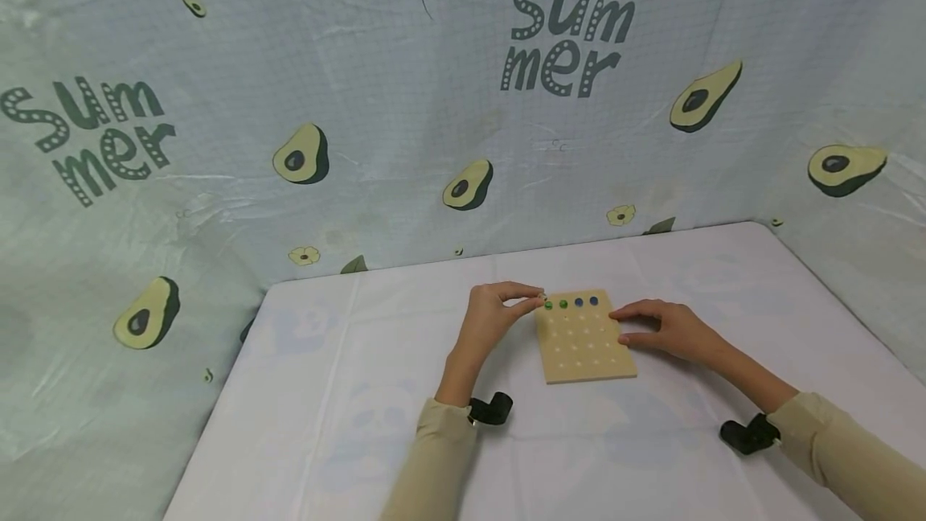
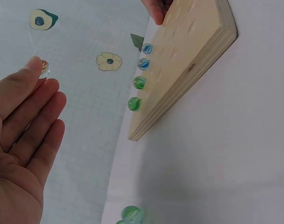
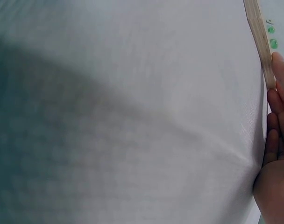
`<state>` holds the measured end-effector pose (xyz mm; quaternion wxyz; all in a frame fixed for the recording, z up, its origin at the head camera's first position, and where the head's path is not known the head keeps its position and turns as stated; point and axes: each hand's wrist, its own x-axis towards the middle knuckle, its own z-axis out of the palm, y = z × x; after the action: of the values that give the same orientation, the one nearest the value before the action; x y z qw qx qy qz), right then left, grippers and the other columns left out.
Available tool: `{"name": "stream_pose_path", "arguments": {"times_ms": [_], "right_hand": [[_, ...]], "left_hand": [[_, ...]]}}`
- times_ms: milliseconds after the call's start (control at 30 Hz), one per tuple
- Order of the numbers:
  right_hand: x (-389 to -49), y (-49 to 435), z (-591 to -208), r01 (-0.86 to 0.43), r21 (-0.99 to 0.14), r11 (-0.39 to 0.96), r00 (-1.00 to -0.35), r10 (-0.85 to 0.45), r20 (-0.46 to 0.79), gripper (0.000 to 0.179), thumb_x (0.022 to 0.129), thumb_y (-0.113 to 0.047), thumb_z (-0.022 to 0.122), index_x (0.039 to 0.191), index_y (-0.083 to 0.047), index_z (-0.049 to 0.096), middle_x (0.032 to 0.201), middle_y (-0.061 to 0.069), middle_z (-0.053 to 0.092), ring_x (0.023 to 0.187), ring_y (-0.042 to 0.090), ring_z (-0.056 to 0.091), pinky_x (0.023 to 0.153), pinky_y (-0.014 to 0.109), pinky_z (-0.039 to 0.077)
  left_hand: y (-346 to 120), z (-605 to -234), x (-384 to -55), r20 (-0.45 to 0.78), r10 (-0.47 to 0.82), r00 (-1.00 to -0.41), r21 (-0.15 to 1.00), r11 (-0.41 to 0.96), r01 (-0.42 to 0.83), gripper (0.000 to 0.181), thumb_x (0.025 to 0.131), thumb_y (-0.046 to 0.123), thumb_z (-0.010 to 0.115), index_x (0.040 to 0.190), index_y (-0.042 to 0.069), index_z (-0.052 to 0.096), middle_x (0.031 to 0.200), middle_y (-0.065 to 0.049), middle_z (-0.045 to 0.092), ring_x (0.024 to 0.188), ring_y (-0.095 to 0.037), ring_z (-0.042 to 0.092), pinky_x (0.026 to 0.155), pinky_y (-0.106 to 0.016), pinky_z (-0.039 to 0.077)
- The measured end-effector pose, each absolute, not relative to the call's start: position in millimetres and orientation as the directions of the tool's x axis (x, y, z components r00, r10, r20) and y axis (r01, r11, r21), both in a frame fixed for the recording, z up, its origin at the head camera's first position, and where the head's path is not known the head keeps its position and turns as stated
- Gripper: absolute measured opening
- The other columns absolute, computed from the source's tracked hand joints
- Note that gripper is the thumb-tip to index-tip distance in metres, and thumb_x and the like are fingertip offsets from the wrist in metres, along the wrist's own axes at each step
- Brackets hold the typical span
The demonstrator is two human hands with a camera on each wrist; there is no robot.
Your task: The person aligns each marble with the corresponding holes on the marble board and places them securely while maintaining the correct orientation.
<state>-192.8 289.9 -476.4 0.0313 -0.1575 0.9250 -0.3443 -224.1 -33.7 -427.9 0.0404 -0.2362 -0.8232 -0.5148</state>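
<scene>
Marble (image 2: 45, 69) looks like glass, so I'd guess light, hard, kinda slippery and quick to roll off if it drops. Best pinched round its middle. Left hand (image 1: 495, 309) has it pinched at the fingertips, clear of the palm, near the far left corner of the wooden board (image 1: 589, 371), which sits short of the tabletop's (image 1: 405, 336) far edge. Right hand (image 1: 669, 330) isn't clutching anything, just loosely touching the board's right edge. Board seems stiff; take it by the sides.
</scene>
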Motion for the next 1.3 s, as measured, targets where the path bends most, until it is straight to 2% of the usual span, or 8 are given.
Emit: {"name": "stream_pose_path", "arguments": {"times_ms": [167, 467, 833, 1300], "right_hand": [[-192, 291, -474, -0.255, -0.643, 0.722, -0.953, -0.301, 0.04, 0.051, 0.087, -0.047, 0.079, 0.128, -0.018, 0.071, 0.132, 0.009, 0.067, 0.132, 0.04, 0.052, 0.108, 0.06, 0.041], [-192, 291, -475, -0.24, -0.653, 0.719, -0.956, -0.291, 0.031, 0.05, 0.087, -0.046, 0.079, 0.128, -0.017, 0.071, 0.133, 0.01, 0.067, 0.133, 0.04, 0.052, 0.108, 0.06, 0.041], [-191, 290, -477, -0.244, -0.656, 0.714, -0.955, -0.294, 0.035, 0.05, 0.087, -0.044, 0.079, 0.128, -0.017, 0.071, 0.132, 0.01, 0.067, 0.133, 0.041, 0.052, 0.108, 0.061, 0.041], [-192, 288, -477, -0.269, -0.644, 0.716, -0.948, -0.314, 0.047, 0.05, 0.088, -0.047, 0.078, 0.128, -0.019, 0.071, 0.132, 0.009, 0.067, 0.132, 0.04, 0.053, 0.107, 0.061, 0.041]], "left_hand": [[-28, -433, -225, 0.267, 0.335, -0.904, 0.839, 0.38, 0.389, 0.02, 0.088, 0.027, 0.08, 0.104, 0.016, 0.083, 0.103, 0.005, 0.078, 0.106, -0.01, 0.071, 0.096, -0.03, 0.055], [-17, -442, -227, 0.176, 0.31, -0.934, 0.83, 0.463, 0.31, 0.021, 0.087, 0.032, 0.08, 0.102, 0.017, 0.083, 0.102, 0.006, 0.078, 0.108, -0.012, 0.071, 0.095, -0.032, 0.056], [-10, -453, -227, 0.086, 0.28, -0.956, 0.792, 0.563, 0.236, 0.011, 0.086, 0.024, 0.082, 0.092, 0.016, 0.084, 0.093, 0.006, 0.079, 0.098, -0.009, 0.071, 0.084, -0.022, 0.056], [-1, -457, -229, 0.111, 0.234, -0.966, 0.767, 0.598, 0.233, 0.009, 0.081, 0.021, 0.085, 0.088, 0.014, 0.084, 0.086, 0.005, 0.078, 0.09, -0.009, 0.072, 0.08, -0.021, 0.057]]}}
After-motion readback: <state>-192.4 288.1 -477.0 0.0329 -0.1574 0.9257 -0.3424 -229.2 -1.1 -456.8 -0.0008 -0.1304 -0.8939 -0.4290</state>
